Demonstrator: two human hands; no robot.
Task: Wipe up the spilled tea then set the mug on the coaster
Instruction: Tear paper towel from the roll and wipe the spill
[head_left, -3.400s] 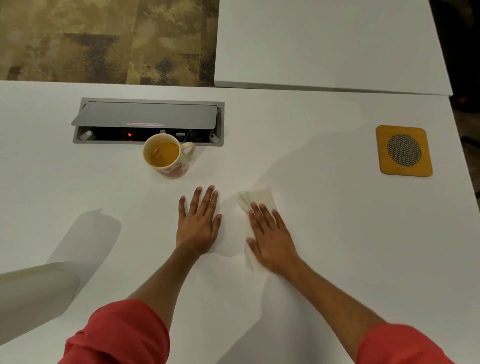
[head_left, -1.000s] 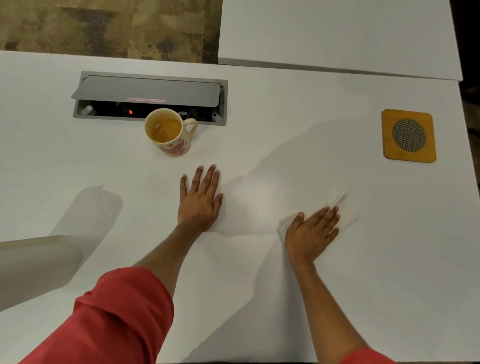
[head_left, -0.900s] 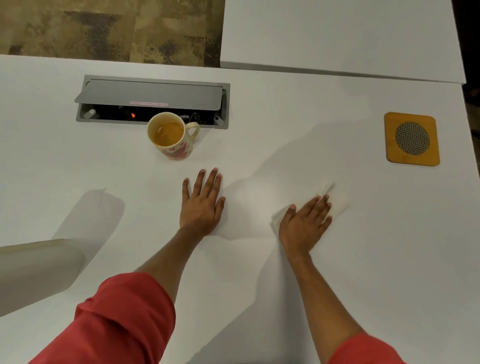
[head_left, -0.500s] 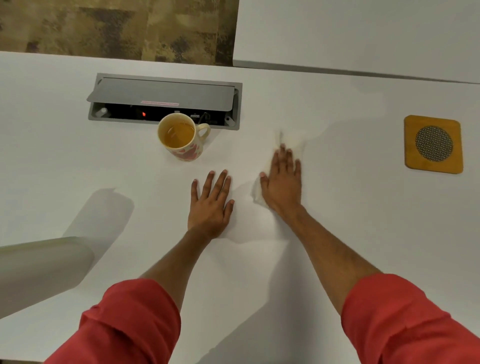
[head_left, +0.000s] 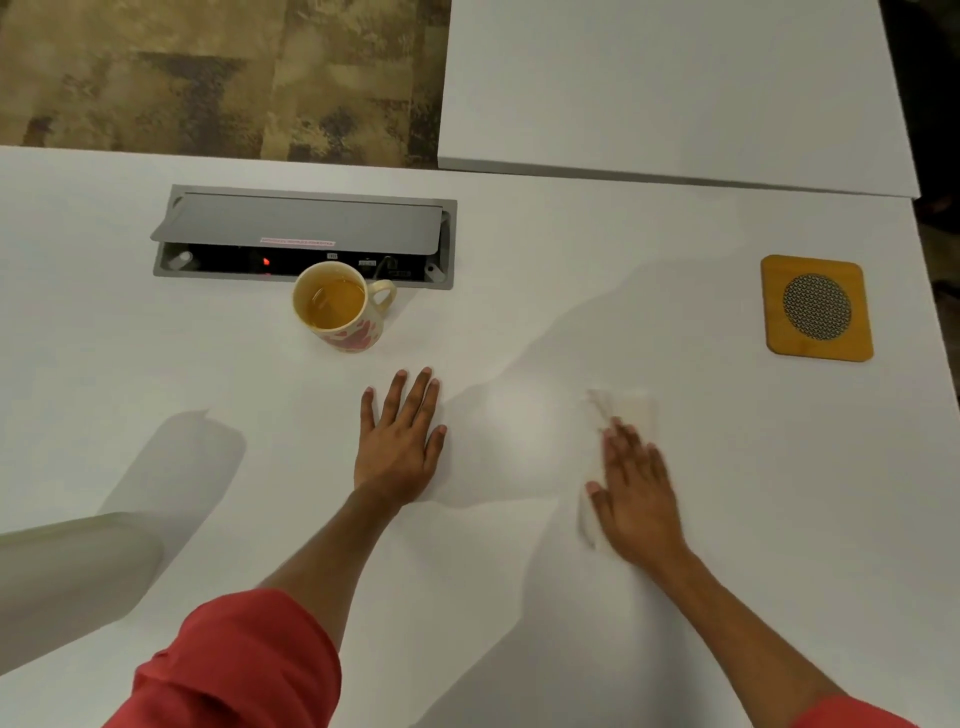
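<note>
the right hand (head_left: 634, 499) has swept the tissue (head_left: 631, 410) rightward, away from the mug (head_left: 340, 306).

Mug (head_left: 340, 306) before the socket box (head_left: 306, 234); coaster (head_left: 816, 307) far right; tissue (head_left: 631, 410) between, nearer.

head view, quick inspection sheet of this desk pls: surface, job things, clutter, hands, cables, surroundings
surface: white table, no tea puddle discernible.
job's things: mug upright, holding tea, in front of the power box; coaster bare at far right; napkin flat under the right hand.
clutter: nothing seen.
hands: left hand flat on the table, fingers spread; right hand pressing the napkin, blurred.
cables: one dark cable inside the open power box.
surroundings: second white table behind, patterned carpet, pale chair back at left.
</note>
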